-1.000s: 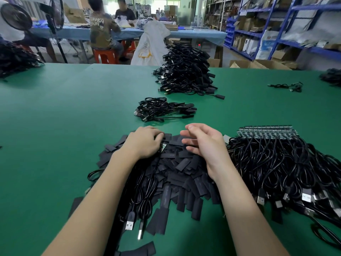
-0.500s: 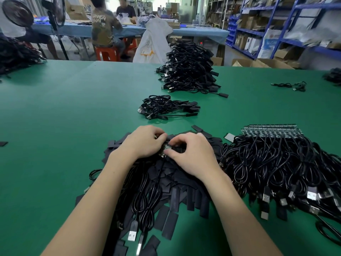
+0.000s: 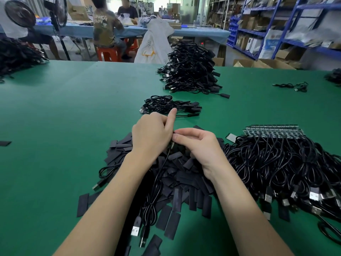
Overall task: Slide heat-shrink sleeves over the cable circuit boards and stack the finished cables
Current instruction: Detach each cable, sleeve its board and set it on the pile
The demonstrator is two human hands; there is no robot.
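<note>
Your left hand (image 3: 151, 133) and right hand (image 3: 199, 145) meet fingertip to fingertip right above the sleeve pile (image 3: 175, 174). The left's fingers are curled, index finger sticking up toward the far side; the right pinches with thumb and forefinger. Between them sits a small dark piece, probably a heat-shrink sleeve going onto a circuit board (image 3: 172, 145), of which only a sliver shows. Its long axis can't be read, it's too hidden.

One black cable (image 3: 156, 183) drops from that pinch and runs back toward you over the pile, long axis near-to-far, ending in looped cord and a USB plug (image 3: 135, 231) at the pile's near edge. At least three plugs show there.

The sleeves are flat matte-black rectangles, dozens of them, too many to count, pointing every way.

Right of the pile: one big tangle of unsleeved cables (image 3: 284, 169), with their bare boards (image 3: 273, 131) lined in a row at its far edge and plugs toward you.

Beyond the pile: one small finished stack (image 3: 169, 106), sleeved ends pointing right. Farther beyond that is one tall stack (image 3: 191, 71). All of this sits on the green table (image 3: 64, 117).
</note>
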